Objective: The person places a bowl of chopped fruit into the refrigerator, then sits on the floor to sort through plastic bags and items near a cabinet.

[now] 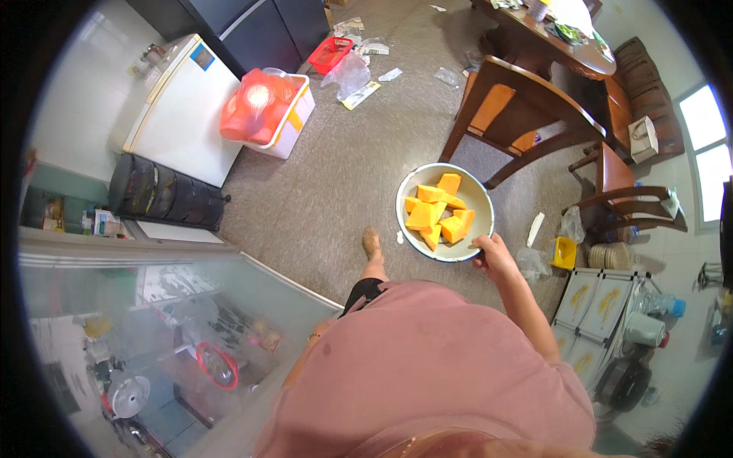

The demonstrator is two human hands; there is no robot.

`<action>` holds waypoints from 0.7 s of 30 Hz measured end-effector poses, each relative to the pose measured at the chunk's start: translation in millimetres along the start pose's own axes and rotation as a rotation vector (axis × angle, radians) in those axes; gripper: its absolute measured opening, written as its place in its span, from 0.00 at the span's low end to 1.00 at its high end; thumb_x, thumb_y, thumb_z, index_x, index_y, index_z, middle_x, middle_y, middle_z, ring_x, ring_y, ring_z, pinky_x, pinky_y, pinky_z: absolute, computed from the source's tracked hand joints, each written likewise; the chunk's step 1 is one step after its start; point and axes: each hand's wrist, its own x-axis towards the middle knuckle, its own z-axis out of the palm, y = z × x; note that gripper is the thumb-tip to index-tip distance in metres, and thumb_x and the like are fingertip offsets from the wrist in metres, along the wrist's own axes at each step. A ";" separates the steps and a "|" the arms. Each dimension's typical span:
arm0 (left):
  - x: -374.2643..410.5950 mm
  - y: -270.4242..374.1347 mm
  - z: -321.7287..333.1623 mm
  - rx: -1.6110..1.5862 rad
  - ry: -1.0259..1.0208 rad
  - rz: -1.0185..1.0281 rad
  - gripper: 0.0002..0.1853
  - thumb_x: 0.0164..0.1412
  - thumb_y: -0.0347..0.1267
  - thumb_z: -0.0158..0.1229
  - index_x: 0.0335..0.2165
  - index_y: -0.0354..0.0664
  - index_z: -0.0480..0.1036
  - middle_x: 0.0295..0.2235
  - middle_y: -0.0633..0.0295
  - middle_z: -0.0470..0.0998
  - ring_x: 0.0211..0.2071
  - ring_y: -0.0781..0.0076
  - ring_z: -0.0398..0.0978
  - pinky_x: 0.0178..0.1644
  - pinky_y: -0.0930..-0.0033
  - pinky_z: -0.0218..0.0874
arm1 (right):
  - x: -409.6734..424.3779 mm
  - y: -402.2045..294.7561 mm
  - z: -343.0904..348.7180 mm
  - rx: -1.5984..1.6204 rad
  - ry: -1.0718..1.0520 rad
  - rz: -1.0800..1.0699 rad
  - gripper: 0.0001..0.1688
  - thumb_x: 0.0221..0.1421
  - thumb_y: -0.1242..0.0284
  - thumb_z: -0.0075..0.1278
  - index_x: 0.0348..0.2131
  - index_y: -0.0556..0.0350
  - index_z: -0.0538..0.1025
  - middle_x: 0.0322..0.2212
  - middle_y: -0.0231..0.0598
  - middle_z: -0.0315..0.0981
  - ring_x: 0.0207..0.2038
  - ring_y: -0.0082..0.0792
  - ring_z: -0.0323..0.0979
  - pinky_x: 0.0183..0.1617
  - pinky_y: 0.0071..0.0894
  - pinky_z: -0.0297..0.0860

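My right hand point(496, 259) grips the rim of a white enamel basin point(408, 192), thumb over the edge and fingers beneath it. The basin has a dark rim with chipped spots. In it lies a loose heap of orange pumpkin chunks point(422, 216), several pieces cut with flat faces. Part of my left arm, with a beaded bracelet point(314, 336) at the wrist, shows beside my pink shirt; the left hand itself is out of view.
A dark wooden chair point(497, 67) stands just beyond the basin. To my left are a frosted glass sliding door point(240, 297), a white freezer point(183, 109) and a white bin point(280, 146) with red plastic bags. Plastic bags point(349, 77) and a red basket point(330, 55) lie on the floor.
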 end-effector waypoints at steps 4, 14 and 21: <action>79.8 16.4 -77.4 0.072 0.026 0.072 0.16 0.52 0.37 0.43 0.30 0.35 0.71 0.30 0.46 0.73 0.31 0.46 0.70 0.36 0.55 0.61 | 47.1 -32.4 20.0 -0.032 0.153 0.049 0.10 0.46 0.72 0.42 0.30 0.60 0.64 0.13 0.32 0.63 0.11 0.21 0.58 0.13 0.20 0.54; 181.1 280.3 -370.6 -0.375 0.138 0.370 0.19 0.58 0.40 0.45 0.36 0.37 0.73 0.31 0.59 0.76 0.31 0.74 0.73 0.34 0.72 0.62 | 159.4 -148.4 61.1 0.036 0.236 0.015 0.09 0.46 0.72 0.40 0.23 0.61 0.66 0.11 0.32 0.61 0.09 0.22 0.57 0.12 0.22 0.54; 227.2 426.8 -463.4 -0.550 -0.084 0.708 0.19 0.60 0.36 0.44 0.45 0.33 0.66 0.36 0.60 0.74 0.33 0.77 0.71 0.37 0.76 0.63 | 294.2 -236.0 89.7 -0.076 0.139 -0.030 0.09 0.46 0.72 0.40 0.22 0.61 0.68 0.11 0.34 0.62 0.09 0.23 0.57 0.12 0.21 0.54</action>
